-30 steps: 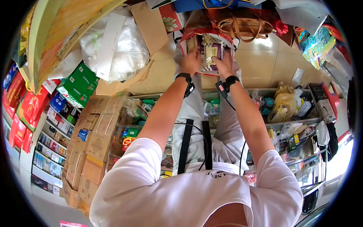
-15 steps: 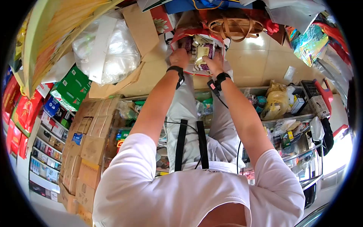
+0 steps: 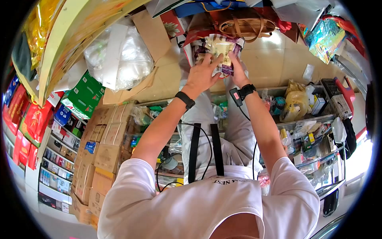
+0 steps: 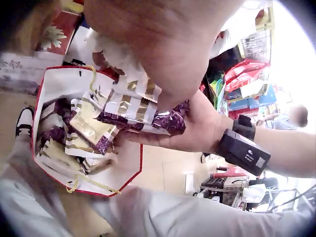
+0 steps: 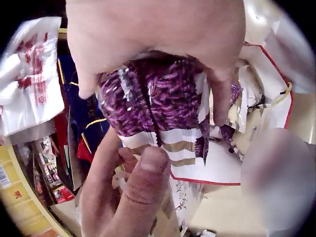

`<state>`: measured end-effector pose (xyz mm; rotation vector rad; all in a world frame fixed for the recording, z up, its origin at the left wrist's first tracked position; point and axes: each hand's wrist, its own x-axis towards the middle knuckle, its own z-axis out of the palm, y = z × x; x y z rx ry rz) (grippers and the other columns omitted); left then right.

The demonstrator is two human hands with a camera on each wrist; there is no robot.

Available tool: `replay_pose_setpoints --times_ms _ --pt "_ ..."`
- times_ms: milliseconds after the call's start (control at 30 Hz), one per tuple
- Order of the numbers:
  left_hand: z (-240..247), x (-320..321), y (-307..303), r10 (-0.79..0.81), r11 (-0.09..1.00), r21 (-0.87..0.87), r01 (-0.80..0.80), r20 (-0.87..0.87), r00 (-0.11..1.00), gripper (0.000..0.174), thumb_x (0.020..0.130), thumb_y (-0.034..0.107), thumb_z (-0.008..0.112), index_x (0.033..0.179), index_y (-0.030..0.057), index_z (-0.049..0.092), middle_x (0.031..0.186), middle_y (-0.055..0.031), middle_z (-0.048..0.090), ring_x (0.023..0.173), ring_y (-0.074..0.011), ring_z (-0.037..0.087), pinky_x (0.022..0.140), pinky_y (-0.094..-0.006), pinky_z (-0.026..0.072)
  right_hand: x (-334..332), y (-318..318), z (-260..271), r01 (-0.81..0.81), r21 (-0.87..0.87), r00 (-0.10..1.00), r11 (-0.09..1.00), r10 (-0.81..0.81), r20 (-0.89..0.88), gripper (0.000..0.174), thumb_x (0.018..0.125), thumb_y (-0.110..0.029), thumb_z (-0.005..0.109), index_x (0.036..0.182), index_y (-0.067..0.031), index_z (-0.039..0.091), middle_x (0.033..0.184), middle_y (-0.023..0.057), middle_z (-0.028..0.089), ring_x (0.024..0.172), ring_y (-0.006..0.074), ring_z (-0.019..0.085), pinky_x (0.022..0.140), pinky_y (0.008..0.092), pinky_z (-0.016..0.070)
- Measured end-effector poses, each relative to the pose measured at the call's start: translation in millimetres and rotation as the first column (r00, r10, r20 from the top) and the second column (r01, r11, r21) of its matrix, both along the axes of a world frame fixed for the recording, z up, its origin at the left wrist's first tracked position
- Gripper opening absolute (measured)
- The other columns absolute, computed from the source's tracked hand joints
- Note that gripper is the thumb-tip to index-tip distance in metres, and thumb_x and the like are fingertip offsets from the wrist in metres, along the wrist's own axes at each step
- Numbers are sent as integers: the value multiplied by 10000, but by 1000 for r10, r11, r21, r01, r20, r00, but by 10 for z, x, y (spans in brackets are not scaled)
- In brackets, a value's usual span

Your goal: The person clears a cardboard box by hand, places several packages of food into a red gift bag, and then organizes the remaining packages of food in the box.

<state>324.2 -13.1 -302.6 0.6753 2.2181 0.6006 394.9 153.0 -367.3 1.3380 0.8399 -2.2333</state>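
Several clear packets (image 3: pixel 223 47) with purple and cream contents are bunched over the bag's opening. My right hand (image 3: pixel 237 71) grips them from the right; in the right wrist view it spans the purple packets (image 5: pixel 168 98) from above. Thumb and fingers of my left hand (image 3: pixel 202 77) pinch their striped ends, seen low in the right wrist view (image 5: pixel 131 190). Under the hands, the white bag (image 4: pixel 131 158) with red edges and gold cord handles stands open between the legs, with more packets (image 4: pixel 89 126) inside. The left hand hides part of the bunch in the left wrist view.
A brown handbag (image 3: pixel 246 28) lies just beyond the bag. To the left are a clear plastic sack (image 3: pixel 133 59), a green carton (image 3: pixel 84 95) and stacked cardboard boxes (image 3: pixel 107 139). Glass shelves with goods (image 3: pixel 310 137) stand at the right.
My left hand has come out from the bag's left side and moved right onto the packets. The packets by my right hand are now bunched higher, over the opening.
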Motion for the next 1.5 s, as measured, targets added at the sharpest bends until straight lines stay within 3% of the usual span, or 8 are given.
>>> replay_pose_setpoints --times_ms 167,333,467,567,833,967,1267,1500 --pt "-200 -4 -122 7 983 182 -31 132 991 507 874 162 674 1371 184 577 1157 -121 581 905 -295 686 722 -399 571 -14 152 -35 -244 242 959 939 271 -83 694 904 -314 745 1421 20 425 1307 116 574 1176 182 562 1001 325 465" --pt "-1287 312 -474 568 765 14 -644 456 685 375 876 155 642 1247 107 609 1069 -138 695 934 -312 681 801 -384 552 254 190 -256 -368 322 925 872 377 37 738 876 -291 769 1421 39 398 1296 130 581 1171 182 561 991 325 466" --pt "-1763 145 -195 494 868 -252 -428 357 793 485 910 174 667 1360 50 534 1097 -105 696 852 -204 665 789 -305 532 556 212 -131 -441 340 898 831 401 183 777 850 -323 789 1399 47 384 1304 151 576 1156 221 572 992 329 465" --pt "-1925 2 65 658 728 -306 -614 561 502 640 794 138 756 1381 82 506 1152 -153 697 999 -275 696 824 -400 568 763 164 -148 -449 300 891 842 396 224 815 833 -353 796 1399 46 366 1296 157 574 1162 243 566 1007 347 456" --pt "-2301 -51 70 449 894 -276 -353 548 706 585 729 250 850 1198 -5 611 1098 -156 704 955 -246 708 765 -374 566 851 379 -119 -520 360 854 774 455 254 923 824 -396 799 1462 48 302 1346 182 545 1221 257 538 1055 373 422" --pt "-1979 55 -148 176 963 126 -240 383 907 585 757 367 805 1199 17 651 919 -174 737 859 -304 714 800 -377 537 669 529 -186 -491 439 868 753 467 169 847 832 -411 794 1407 56 384 1281 192 596 1159 255 589 1015 361 461" --pt "-357 -392 -415 92 986 -153 -60 207 974 435 840 290 713 1237 157 593 945 -186 700 899 -365 677 766 -468 522 327 685 37 -496 439 845 749 533 45 772 859 -327 781 1418 19 376 1271 154 593 1152 220 581 1008 333 462" --pt "306 -867 -395 6 993 72 -91 748 664 567 822 329 760 1297 77 579 1017 -168 712 943 -331 689 796 -417 526 145 470 306 -664 290 692 689 713 -109 855 826 -312 788 1468 21 331 1307 150 562 1185 228 558 1033 329 442"
